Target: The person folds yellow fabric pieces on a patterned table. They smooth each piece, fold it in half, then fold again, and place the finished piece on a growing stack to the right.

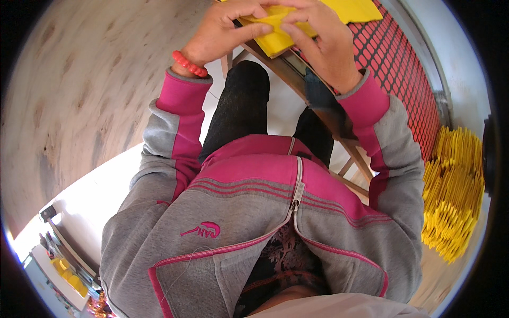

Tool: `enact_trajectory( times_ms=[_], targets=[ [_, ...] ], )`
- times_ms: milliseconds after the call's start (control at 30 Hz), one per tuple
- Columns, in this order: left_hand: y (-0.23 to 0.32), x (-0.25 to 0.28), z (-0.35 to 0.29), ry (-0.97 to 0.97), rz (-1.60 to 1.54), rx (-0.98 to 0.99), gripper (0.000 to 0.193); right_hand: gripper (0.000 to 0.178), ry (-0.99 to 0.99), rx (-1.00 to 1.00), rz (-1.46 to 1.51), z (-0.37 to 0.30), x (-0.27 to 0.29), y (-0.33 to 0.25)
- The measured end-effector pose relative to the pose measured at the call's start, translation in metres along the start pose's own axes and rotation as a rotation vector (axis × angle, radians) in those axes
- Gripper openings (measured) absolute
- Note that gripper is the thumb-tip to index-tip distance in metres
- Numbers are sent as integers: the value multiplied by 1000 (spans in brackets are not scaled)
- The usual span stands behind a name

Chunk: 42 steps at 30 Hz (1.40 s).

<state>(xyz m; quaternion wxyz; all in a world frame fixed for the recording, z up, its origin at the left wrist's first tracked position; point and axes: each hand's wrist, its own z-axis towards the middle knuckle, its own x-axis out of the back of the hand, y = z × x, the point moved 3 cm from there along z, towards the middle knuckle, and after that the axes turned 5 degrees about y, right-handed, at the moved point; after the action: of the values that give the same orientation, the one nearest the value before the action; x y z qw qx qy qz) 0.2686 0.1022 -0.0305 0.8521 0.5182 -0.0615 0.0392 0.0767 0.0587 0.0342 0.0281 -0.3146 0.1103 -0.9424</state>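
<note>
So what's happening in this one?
A seated person in a grey and pink jacket works a yellow sheet with both hands over a wooden bench edge. The left hand and right hand pinch it between fingers and thumbs, seemingly folding it. A big stack of similar yellow pieces lies at the person's right, beside a red mesh panel.

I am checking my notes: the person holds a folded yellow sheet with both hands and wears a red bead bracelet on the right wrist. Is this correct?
Not quite. The head view shows the red bead bracelet on the left wrist, not the right. The rest stands: the left hand and the right hand both hold the folded yellow sheet.
</note>
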Motion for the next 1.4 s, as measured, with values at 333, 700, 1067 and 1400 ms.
enact_trajectory(
  times_ms=[333,700,1067,1400],
  targets=[
    [-11,5,1,50,44,-64,6,13,-294,-306,43,-71,37,-71],
    [0,4,2,5,211,-227,13,23,-475,-668,-532,-248,17,-12],
    [0,1,3,38,169,-237,13,24,-335,-517,-523,-251,16,-6],
    [0,3,2,35,203,-224,8,25,-473,-622,-707,-257,10,8]
  ],
)
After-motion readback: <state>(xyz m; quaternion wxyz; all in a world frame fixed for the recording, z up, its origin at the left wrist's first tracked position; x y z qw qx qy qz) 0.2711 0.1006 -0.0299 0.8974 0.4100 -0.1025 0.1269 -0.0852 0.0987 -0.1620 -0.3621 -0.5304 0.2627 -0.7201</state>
